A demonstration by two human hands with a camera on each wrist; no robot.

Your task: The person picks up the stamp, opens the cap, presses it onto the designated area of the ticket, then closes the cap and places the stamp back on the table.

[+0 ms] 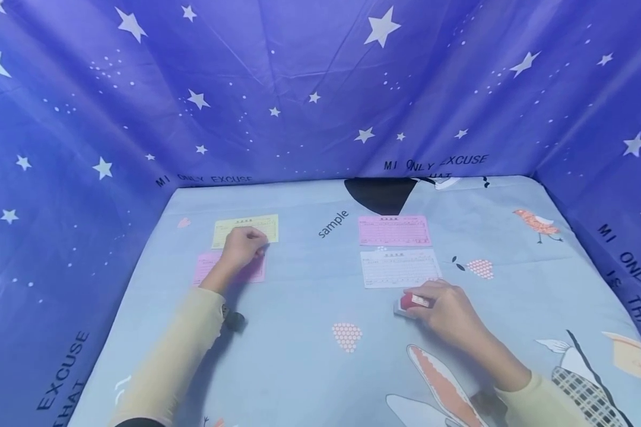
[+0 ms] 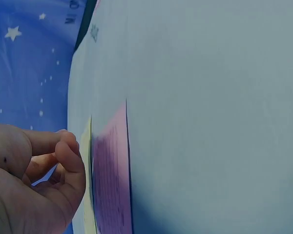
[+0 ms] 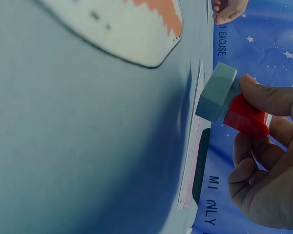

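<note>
My left hand [image 1: 243,246] is over a yellow slip [image 1: 272,228], covering part of it. In the left wrist view, the thumb and fingers of that left hand [image 2: 44,178] are curled, their tips meeting, and I see nothing held between them. A pink slip [image 1: 256,271] lies below the yellow one, partly behind the wrist. My right hand [image 1: 448,311] grips a stamp [image 1: 415,301] with a red body and a grey base, just in front of a white slip [image 1: 397,268]. The right wrist view shows the stamp [image 3: 246,117] tilted, pinched between thumb and fingers.
Another pink slip [image 1: 394,230] lies behind the white one. A light blue cloth [image 1: 294,367] with printed shapes covers the table. Blue curtains [image 1: 278,77] with stars stand around the back and sides. A small dark object [image 1: 237,321] sits beside the left cuff.
</note>
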